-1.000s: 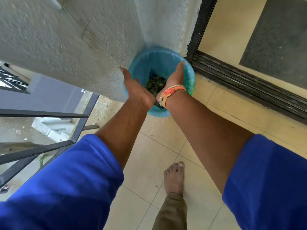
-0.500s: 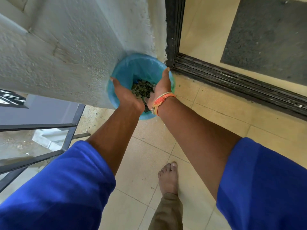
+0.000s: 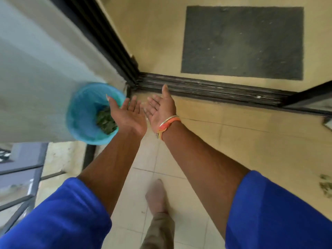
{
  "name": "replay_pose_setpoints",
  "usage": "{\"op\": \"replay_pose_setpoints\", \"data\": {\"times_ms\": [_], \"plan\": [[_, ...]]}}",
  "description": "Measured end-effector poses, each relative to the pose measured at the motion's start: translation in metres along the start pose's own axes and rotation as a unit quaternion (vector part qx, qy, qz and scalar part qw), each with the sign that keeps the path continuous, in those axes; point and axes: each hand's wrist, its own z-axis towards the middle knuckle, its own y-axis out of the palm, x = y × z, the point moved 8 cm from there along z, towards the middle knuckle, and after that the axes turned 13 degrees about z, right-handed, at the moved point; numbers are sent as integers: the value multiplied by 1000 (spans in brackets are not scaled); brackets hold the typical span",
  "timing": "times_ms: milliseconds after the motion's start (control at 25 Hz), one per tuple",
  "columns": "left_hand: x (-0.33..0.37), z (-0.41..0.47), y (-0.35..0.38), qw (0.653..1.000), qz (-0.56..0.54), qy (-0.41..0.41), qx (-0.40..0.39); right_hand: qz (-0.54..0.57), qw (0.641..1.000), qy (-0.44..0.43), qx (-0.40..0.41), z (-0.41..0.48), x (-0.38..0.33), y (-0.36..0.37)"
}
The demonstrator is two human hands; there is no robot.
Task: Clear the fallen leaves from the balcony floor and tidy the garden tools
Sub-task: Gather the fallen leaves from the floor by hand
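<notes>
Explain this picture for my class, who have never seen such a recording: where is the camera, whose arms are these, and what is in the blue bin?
There is no machine here. A person wears one wide-angle camera on the head, so you look down along their own arms in blue sleeves. The left hand and the right hand, the one with the orange wristband, are both open with palms showing, and hold nothing. Beside the left hand stands a blue bin with green leaves at its bottom. More leaf bits lie on the tiled floor at the right edge. Ahead are a dark door track and a grey doormat; a railing is at left. A bare foot shows below.
</notes>
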Motion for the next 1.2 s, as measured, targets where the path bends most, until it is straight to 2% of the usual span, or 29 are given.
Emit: {"op": "replay_pose_setpoints", "data": {"times_ms": [160, 280, 520, 680, 880, 1080, 1200], "plan": [[-91, -49, 103, 995, 65, -41, -71, 107, 990, -87, 7, -39, -113, -82], [-177, -103, 175, 977, 137, -77, -146, 197, 969, -151, 13, -79, -196, -162], [-357, -225, 271, 908, 280, -160, -270, 373, 888, -263, 62, -169, -314, -337], [-471, -294, 292, 842, 363, -207, -341, 479, 817, -300, 120, -221, -340, -455], [-587, -347, 287, 766, 492, -223, -348, 566, 747, -308, 163, -267, -339, -577], [-651, -358, 288, 693, 589, -212, -358, 598, 721, -296, 189, -277, -337, -641], [-676, -341, 290, 643, 653, -191, -351, 631, 688, -294, 205, -263, -340, -668]]}}
